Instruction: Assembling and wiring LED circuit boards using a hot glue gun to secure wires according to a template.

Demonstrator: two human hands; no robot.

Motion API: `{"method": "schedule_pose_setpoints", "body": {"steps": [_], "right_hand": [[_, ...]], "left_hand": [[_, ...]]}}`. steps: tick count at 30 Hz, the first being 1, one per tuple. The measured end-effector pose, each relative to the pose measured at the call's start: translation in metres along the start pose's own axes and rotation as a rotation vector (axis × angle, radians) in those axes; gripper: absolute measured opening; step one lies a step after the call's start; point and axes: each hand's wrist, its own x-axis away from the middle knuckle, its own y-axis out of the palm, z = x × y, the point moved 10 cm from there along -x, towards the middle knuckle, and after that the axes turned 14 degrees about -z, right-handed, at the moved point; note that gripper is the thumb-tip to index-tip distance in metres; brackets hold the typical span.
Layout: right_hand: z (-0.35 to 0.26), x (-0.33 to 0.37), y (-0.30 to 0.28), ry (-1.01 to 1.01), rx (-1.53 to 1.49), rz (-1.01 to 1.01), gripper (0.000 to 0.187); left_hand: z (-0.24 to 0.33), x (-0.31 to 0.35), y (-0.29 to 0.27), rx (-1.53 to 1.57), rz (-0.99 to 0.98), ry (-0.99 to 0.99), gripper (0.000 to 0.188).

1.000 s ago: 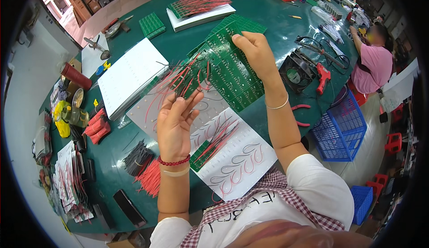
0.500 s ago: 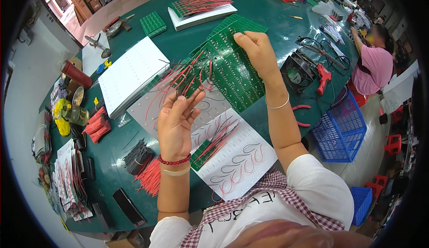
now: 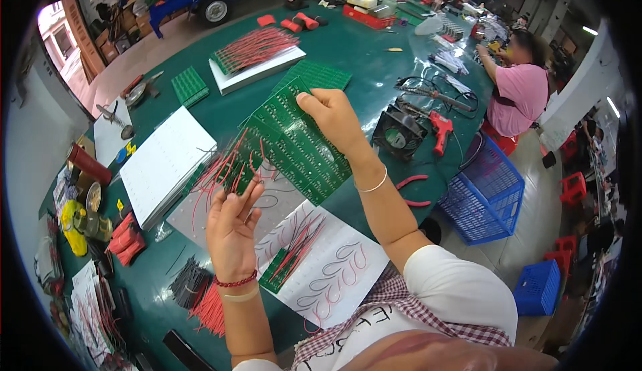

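My right hand (image 3: 332, 118) is closed on the upper right edge of a green circuit board panel (image 3: 304, 150), held tilted above the table. My left hand (image 3: 231, 227) is pinched at the lower end of a green circuit board strip with red and black wires (image 3: 242, 172). The strip is close against the panel's left side; whether the two are joined I cannot tell. Beneath my hands are a grey pegged board (image 3: 194, 220) and a white sheet (image 3: 334, 274) bearing looped red and black wires. A small wired board (image 3: 273, 272) rests on that sheet's left part.
White boards (image 3: 164, 164) are stacked at left. Black wires (image 3: 192, 283) and red wires (image 3: 211, 309) lie in bundles near my left forearm. To the right are a fan (image 3: 400, 129), a red glue gun (image 3: 440, 132), red-handled pliers (image 3: 413, 192) and a blue crate (image 3: 485, 197). Another person (image 3: 518, 90) sits far right.
The view has tilted up, bringing a blue vehicle into sight at the back. Both hands keep their holds on the panel and the wired strip.
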Motion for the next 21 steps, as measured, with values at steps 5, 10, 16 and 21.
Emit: {"method": "schedule_pose_setpoints", "body": {"steps": [5,10,16,21], "right_hand": [[-0.001,0.003,-0.018,0.045,-0.027,0.085,0.038],[0.009,0.000,-0.042,0.028,-0.001,0.183,0.042],[0.027,-0.004,-0.058,0.104,0.263,0.164,0.032],[0.051,-0.004,-0.066,0.187,0.479,0.106,0.022]], "left_hand": [[0.000,-0.001,0.005,0.054,-0.011,0.005,0.019],[0.012,0.001,0.006,0.085,0.019,0.087,0.026],[0.023,0.004,0.003,0.105,0.007,0.165,0.029],[0.029,0.006,0.001,0.117,0.022,0.200,0.031]]}}
